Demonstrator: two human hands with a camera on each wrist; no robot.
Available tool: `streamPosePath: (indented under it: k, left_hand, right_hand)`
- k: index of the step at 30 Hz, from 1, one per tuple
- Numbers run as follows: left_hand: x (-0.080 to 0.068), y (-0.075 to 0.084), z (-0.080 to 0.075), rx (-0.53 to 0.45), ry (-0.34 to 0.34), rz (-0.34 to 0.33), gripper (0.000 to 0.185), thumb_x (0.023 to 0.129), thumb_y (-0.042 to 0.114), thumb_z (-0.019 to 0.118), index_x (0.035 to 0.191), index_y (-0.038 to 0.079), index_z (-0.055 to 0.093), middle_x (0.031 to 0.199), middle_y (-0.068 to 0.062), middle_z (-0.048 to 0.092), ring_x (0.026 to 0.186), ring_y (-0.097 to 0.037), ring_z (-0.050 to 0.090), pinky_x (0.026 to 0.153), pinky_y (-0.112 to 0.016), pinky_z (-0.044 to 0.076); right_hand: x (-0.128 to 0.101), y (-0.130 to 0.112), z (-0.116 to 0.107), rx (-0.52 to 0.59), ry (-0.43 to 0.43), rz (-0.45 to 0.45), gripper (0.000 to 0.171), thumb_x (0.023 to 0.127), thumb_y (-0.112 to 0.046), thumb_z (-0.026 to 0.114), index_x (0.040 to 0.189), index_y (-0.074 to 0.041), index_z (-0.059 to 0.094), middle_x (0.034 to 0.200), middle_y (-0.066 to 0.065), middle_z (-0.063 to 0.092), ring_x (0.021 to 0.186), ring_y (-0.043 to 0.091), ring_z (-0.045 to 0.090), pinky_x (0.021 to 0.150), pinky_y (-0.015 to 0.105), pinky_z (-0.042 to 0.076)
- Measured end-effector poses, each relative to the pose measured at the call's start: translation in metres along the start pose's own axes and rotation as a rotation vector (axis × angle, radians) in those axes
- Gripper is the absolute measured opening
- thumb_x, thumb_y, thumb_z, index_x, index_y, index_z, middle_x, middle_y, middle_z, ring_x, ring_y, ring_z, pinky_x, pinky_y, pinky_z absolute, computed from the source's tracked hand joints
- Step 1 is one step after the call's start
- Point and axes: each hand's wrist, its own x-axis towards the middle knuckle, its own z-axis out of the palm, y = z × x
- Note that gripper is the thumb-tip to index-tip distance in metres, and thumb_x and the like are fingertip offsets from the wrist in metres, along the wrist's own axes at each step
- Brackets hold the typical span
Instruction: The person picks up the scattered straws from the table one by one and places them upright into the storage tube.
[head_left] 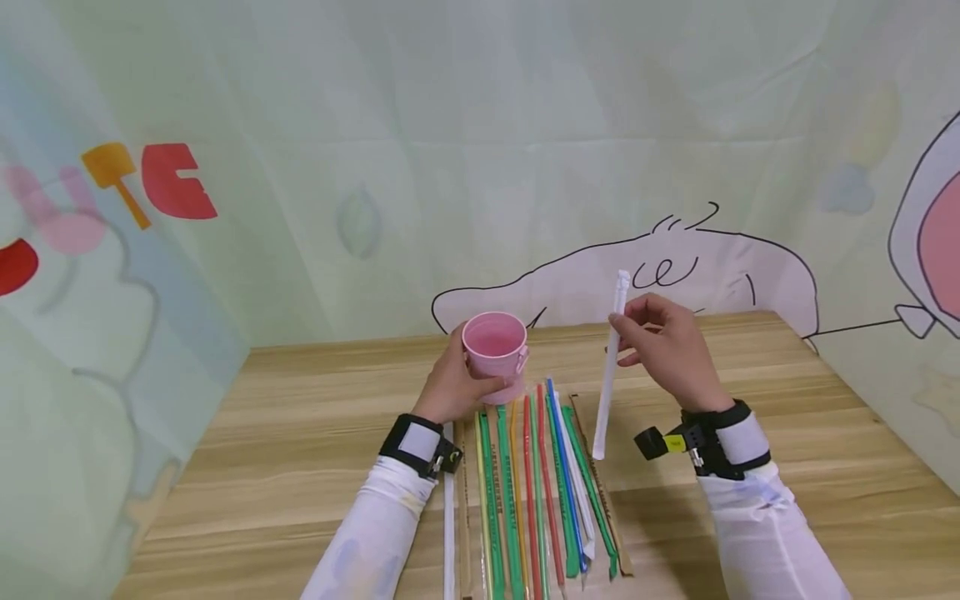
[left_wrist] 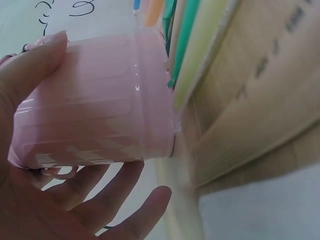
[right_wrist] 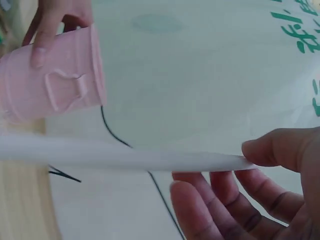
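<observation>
Currently the right hand (head_left: 671,350) pinches a white wrapped straw (head_left: 609,367) near its upper third, thumb and fingertips closed on it. Long axis is close to vertical, top end tipped slightly right and away, bottom end hanging free just above the wooden table (head_left: 787,433).

Left hand (head_left: 450,383) wraps around the pink cup (head_left: 495,346), thumb on the near side, fingers curled round the wall; the left wrist view confirms a full grip. Cup's base sits at the far ends of the coloured straws (head_left: 540,492) laid in a row on the table, mouth facing up and a bit toward the camera.

Key relation: the cup lies left of the held straw, at roughly the same depth, a clear gap between them. Straw's lower end sits below the cup rim and off to its right. Only the right hand is on the straw.
</observation>
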Motion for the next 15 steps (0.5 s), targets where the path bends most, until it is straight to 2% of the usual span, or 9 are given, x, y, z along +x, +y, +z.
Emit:
streamPosePath:
  k: [8, 15]
  left_hand:
    - [0.000, -0.001, 0.001, -0.006, 0.005, -0.003, 0.106, 0.080, 0.019, 0.091, 0.161, 0.027, 0.024, 0.156, -0.006, 0.048, 0.149, -0.030, 0.044, 0.121, -0.053, 0.039]
    - [0.000, 0.004, 0.002, 0.001, 0.007, 0.005, 0.107, 0.080, 0.020, 0.091, 0.162, 0.027, 0.023, 0.157, -0.006, 0.048, 0.147, -0.030, 0.045, 0.120, -0.054, 0.040]
  right_hand:
    - [0.017, -0.028, -0.004, 0.139, 0.090, -0.093, 0.026, 0.103, -0.026, 0.066, 0.112, -0.002, 0.063, 0.092, -0.002, 0.070, 0.076, 0.011, 0.073, 0.062, 0.023, 0.061]
    - [0.031, -0.047, 0.000, 0.227, 0.190, -0.147, 0.020, 0.102, -0.025, 0.066, 0.112, -0.008, 0.064, 0.098, 0.001, 0.069, 0.080, 0.011, 0.075, 0.069, 0.023, 0.063]
